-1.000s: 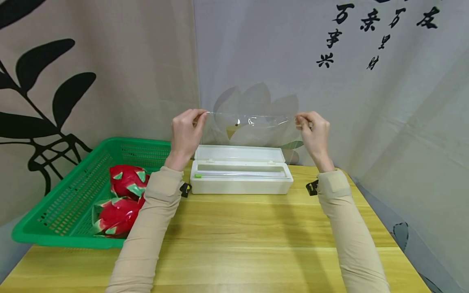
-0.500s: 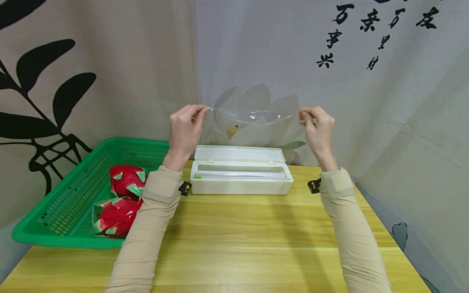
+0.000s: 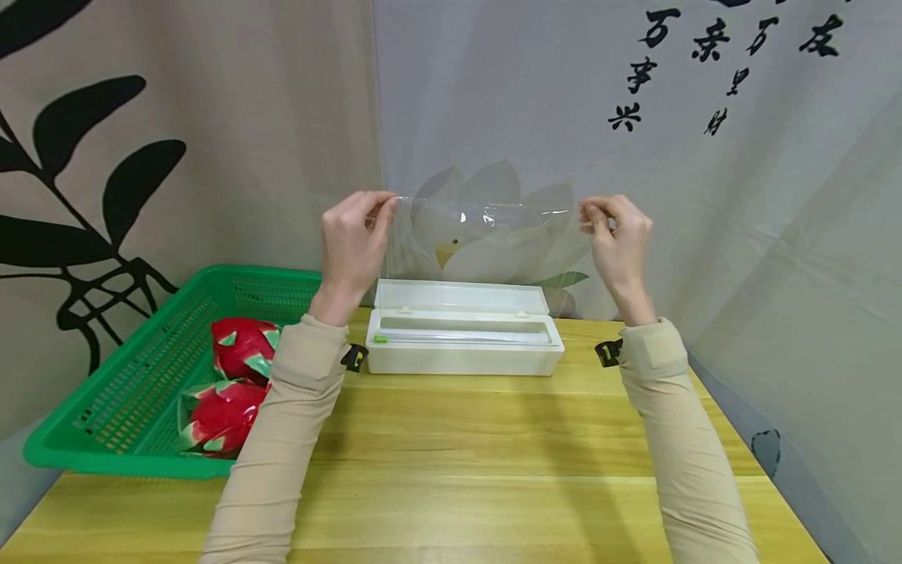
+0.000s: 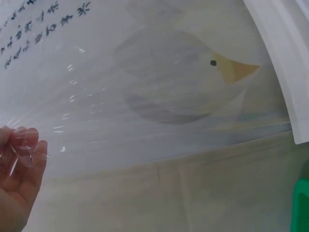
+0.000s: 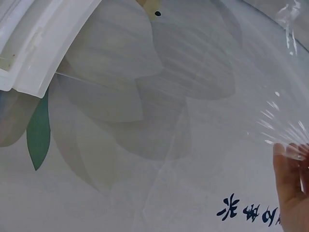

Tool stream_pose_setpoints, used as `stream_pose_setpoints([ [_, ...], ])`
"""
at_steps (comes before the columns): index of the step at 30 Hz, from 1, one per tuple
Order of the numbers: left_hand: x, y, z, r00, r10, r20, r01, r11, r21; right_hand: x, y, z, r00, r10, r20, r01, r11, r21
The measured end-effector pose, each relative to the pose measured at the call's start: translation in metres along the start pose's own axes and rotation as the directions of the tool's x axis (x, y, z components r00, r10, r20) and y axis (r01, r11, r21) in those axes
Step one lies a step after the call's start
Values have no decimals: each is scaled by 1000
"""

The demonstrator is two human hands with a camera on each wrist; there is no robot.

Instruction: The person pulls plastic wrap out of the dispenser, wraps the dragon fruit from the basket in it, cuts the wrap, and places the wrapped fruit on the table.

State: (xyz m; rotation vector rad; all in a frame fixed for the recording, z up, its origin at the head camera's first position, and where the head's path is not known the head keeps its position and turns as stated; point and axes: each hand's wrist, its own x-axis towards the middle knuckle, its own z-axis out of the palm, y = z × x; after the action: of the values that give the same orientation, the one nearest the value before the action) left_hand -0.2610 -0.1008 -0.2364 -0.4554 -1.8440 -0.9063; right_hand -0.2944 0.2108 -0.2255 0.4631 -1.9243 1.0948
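Observation:
A sheet of clear plastic wrap is stretched between both hands, above and behind a white wrap dispenser box. The left hand pinches its upper left corner between thumb and fingers; in the left wrist view, wrap gathers at the fingertips. My right hand pinches the upper right corner, and creases fan out from those fingers in the right wrist view. The box's lid stands raised at the back, with a pale strip bearing a green slider along its front.
On the left, a green plastic basket holds red dragon fruits with green tips. The wooden table extends in front of the box. A printed cloth curtain hangs behind.
Both hands have risen, drawing the plastic wrap higher, and have spread a little farther apart. The box and basket have stayed in place.

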Motion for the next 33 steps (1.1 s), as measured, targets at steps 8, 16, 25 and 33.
stream_pose_setpoints([
  [8, 4, 4, -4, 1000, -4, -15, 4, 1000, -12, 4, -6, -2, 999, -30, -23, 30, 999, -14],
  [16, 8, 4, -6, 999, 36, -33, -36, 999, -10, 7, -14, -3, 999, -20, -36, 20, 1000, -12],
  [25, 13, 11, -10, 997, 58, -50, -59, 998, -18, 12, -20, -5, 998, -16, -67, 17, 1000, 10],
  [33, 16, 15, -14, 996, 70, -62, -72, 997, -27, 16, -23, -7, 996, -12, -89, 13, 1000, 15],
])
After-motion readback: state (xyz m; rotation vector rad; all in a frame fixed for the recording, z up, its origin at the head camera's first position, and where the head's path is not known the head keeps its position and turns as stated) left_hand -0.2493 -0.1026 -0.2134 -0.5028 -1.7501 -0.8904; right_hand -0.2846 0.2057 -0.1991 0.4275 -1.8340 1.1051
